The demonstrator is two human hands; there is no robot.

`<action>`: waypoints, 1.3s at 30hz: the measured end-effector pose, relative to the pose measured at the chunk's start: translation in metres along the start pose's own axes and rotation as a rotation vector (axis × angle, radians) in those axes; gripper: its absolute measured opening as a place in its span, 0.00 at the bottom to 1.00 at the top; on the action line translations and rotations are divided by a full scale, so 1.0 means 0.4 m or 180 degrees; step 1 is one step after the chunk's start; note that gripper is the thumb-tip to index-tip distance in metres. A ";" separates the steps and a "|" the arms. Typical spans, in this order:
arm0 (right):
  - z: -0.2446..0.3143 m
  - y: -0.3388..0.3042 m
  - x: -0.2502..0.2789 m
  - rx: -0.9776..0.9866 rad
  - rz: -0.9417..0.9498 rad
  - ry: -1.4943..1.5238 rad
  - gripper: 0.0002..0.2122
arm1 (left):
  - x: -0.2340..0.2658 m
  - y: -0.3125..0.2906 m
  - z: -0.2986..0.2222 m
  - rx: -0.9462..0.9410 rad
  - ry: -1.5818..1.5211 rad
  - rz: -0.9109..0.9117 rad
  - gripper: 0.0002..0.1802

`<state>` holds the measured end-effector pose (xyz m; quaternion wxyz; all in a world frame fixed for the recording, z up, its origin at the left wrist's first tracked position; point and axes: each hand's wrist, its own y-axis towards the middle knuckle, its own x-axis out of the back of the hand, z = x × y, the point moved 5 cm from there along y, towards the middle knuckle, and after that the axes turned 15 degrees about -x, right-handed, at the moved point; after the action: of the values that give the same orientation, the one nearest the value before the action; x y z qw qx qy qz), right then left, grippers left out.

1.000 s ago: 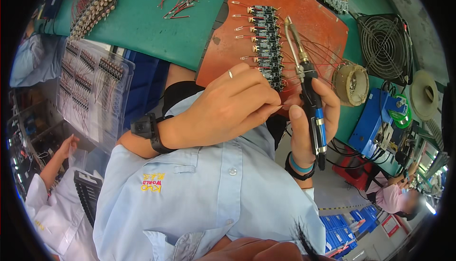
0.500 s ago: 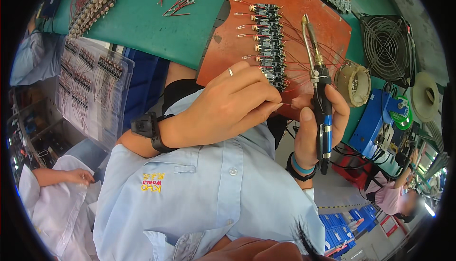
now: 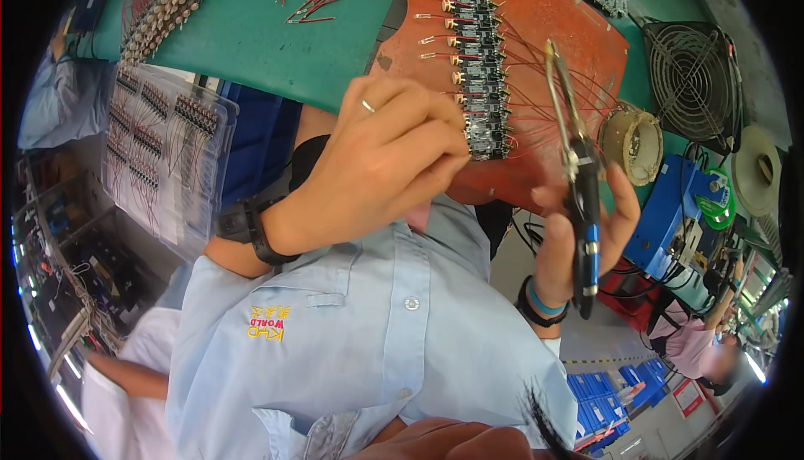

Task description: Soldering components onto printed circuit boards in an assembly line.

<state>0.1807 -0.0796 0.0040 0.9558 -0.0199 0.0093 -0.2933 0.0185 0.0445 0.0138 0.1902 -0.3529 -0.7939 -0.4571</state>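
Beside circuit-board row: left hand is pinched narrow; any held item is hidden.
Right hand: soldering iron is gripped; some fingertips blurred.

Head-worn fisheye view, left one of a side-by-side pair, looking steeply down, close over the wearer's light-blue shirt filling the lower middle of the frame, left hand near centre, right hand right of centre, green workbench bending across the top
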 end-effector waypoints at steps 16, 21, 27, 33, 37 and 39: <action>0.035 -0.053 0.092 0.0527 0.0437 -0.1273 0.21 | -0.032 0.019 0.029 0.0233 0.0428 0.0103 0.06; 0.037 -0.042 0.075 0.0517 0.0459 -0.1409 0.21 | -0.031 0.020 0.030 0.0283 0.0418 0.0106 0.06; 0.037 -0.036 0.068 0.0548 0.0529 -0.1529 0.20 | -0.033 0.015 0.030 0.0297 0.0412 0.0081 0.06; 0.059 -0.035 0.055 0.0594 0.0655 -0.1681 0.20 | -0.034 0.017 0.028 0.0295 0.0483 0.0108 0.06; 0.065 -0.038 0.058 0.0544 0.0605 -0.1735 0.21 | -0.035 0.023 0.027 0.0330 0.0494 0.0160 0.06; 0.071 -0.039 0.064 0.0667 0.0417 -0.1599 0.21 | -0.032 0.022 0.031 0.0339 0.0490 0.0138 0.06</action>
<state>0.1940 -0.1061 0.0330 0.9419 0.0076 -0.2571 -0.2162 0.0340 0.0531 0.0046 0.2789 -0.3232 -0.7923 -0.4358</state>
